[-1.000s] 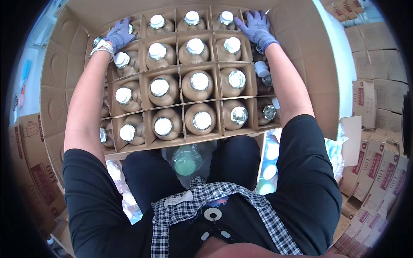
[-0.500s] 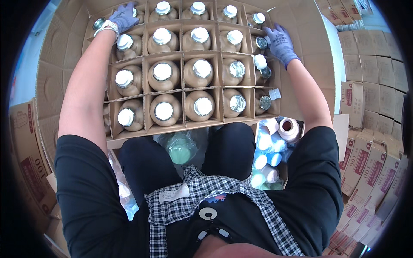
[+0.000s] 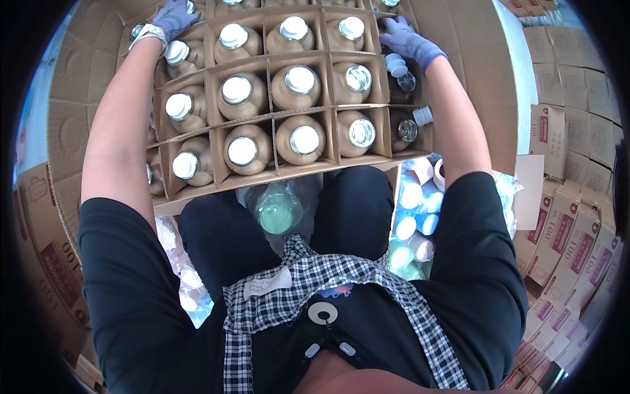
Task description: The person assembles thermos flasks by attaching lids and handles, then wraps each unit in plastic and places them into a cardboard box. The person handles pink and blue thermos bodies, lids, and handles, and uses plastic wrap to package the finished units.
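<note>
An open brown carton stands before me, split by cardboard dividers. Clear bottles, many with white caps, stand upright in its compartments. At the far left, my left hand, in a grey-purple glove, closes at a white bottle cap; its fingers are partly out of view. My gloved right hand bends over the rightmost column, fingers curled down; what they hold is hidden. Just below it, a loose white cap rests beside a bottle neck. Another loose cap lies nearer me by the carton wall.
Below the carton's right corner, white and blue plastic items fill a box. A green rounded item in clear plastic sits between my knees. Cardboard cartons are stacked at right, and more stand at left.
My right hand has shifted left from the carton wall and now covers a bottle neck in the rightmost column. The carton sits higher in the picture. My left hand stays at the far left bottles.
</note>
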A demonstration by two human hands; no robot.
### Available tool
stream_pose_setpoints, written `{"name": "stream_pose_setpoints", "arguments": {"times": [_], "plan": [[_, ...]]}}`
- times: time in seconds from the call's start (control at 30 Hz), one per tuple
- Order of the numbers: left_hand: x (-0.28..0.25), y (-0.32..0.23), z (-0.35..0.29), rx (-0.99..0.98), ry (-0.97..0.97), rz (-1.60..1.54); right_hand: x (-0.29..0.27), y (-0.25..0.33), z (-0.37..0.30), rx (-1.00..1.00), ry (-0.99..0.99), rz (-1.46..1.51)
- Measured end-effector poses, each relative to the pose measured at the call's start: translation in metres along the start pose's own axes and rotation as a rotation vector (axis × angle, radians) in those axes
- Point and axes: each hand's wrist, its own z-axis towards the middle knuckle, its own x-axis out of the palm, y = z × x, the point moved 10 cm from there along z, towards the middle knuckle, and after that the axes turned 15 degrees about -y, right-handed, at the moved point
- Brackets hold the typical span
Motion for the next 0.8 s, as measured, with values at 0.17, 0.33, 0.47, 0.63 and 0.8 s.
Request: {"name": "stream_pose_setpoints", "arguments": {"times": [0.17, 0.33, 0.47, 0.63, 0.8], "plan": [[-0.022, -0.040, -0.010, 0.003, 0.074, 0.006, -0.015, -0.016, -0.030, -0.092, -0.229, 0.672], [-0.104, -0.053, -0.041, -0.110, -0.425, -0.202, -0.063, 0.002, -0.135, 0.267, -0.570, 0.489], [-0.184, -0.199, -0.108, 0.209, -0.907, -0.613, -0.055, -0.001, -0.169, 0.184, -0.609, 0.366], [-0.177, -0.411, -0.226, 0.575, -0.100, -0.871, -0.060, 0.011, -0.172, 0.189, -0.230, -0.030], [-0.160, -0.498, -0.294, 0.642, -0.157, -0.829, -0.003, -0.007, -0.153, 0.101, -0.068, 0.263]]}}
